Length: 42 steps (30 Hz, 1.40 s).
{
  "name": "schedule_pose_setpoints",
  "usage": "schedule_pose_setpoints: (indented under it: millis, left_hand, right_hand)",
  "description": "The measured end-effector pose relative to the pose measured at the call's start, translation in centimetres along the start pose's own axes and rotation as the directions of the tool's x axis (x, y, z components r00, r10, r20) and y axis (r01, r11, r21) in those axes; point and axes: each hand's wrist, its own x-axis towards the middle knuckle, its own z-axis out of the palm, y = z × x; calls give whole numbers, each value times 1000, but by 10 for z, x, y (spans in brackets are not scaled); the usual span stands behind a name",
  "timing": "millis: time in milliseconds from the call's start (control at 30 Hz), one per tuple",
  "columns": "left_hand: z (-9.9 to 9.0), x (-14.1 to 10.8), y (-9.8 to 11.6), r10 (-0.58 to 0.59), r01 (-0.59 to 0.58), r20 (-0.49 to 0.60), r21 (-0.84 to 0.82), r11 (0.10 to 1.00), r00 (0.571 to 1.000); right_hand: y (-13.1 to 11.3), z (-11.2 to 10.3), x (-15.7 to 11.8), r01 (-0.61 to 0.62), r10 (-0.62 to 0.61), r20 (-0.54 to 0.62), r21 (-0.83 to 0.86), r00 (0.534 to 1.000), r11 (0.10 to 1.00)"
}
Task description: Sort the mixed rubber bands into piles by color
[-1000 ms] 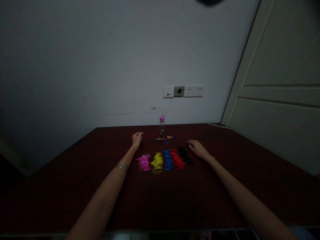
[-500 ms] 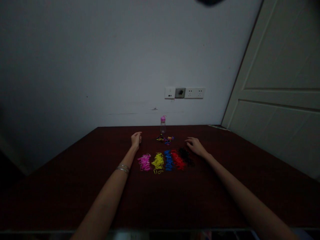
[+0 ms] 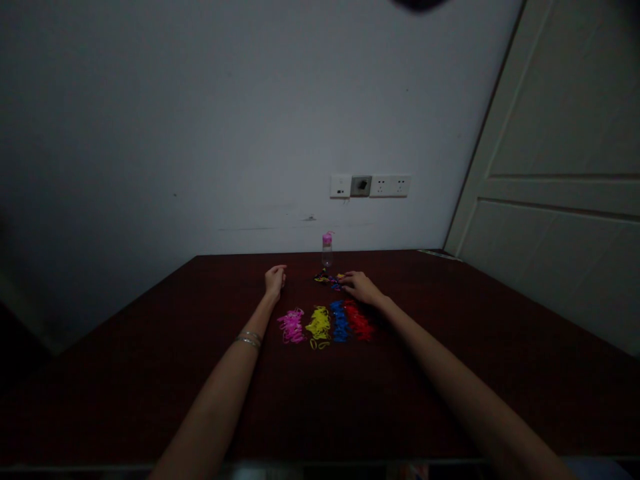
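My right hand [image 3: 361,287] reaches over the table with its fingers stretched out, the fingertips at a small mixed pile of coloured rubber bands [image 3: 335,283]. To the left, my left hand [image 3: 275,280] rests on the tabletop, its fingers curled into a loose fist; no item shows in it. Nearer to me lie sorted heaps: pink bands [image 3: 292,326], yellow bands [image 3: 319,323], blue bands [image 3: 339,321] and red bands [image 3: 359,321]. The right wrist and forearm hide the black heap. Beside the mixed pile lies a dark and yellow cluster of bands [image 3: 321,276].
A clear bottle with a pink cap [image 3: 327,250] stands behind the mixed bands, close to the wall. Sockets and a switch panel [image 3: 370,186] are on the wall. The dark red table [image 3: 150,373] ends at the wall, and a pale door [image 3: 560,200] is on the right.
My right hand has moved left, from beside the black heap to the mixed bands, and its arm now covers the black heap. My left hand has stayed nearly still.
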Motion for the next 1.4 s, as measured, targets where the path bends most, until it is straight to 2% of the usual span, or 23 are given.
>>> schedule_pose_setpoints:
  millis: [333,600,900,1167,1267,1400]
  left_hand:
    - [0,-1,0,17,-17,9,-25,1000,1000]
    - [0,0,-2,32,-32,17,-6,999,999]
    - [0,-1,-1,22,-22,15,13,1000,1000]
    - [-1,-2,0,12,-13,15,30,999,1000]
    - [-1,-3,0,15,-16,21,30,999,1000]
    - [-1,-4,-1,28,-29,24,46,999,999]
  right_hand:
    - [-7,0,-1,-46,48,58,-40,997,998]
    - [-14,-3,0,-51,51,-21,-8,999,999]
    - [-12,-6,3,-28,28,-12,-5,1000,1000]
    - [-7,-10,4,-30,31,-60,15,998,999]
    - [-5,-12,4,1,3,-81,46,997,999]
    - [-12,-13,1,100,-100,-9,113,995,989]
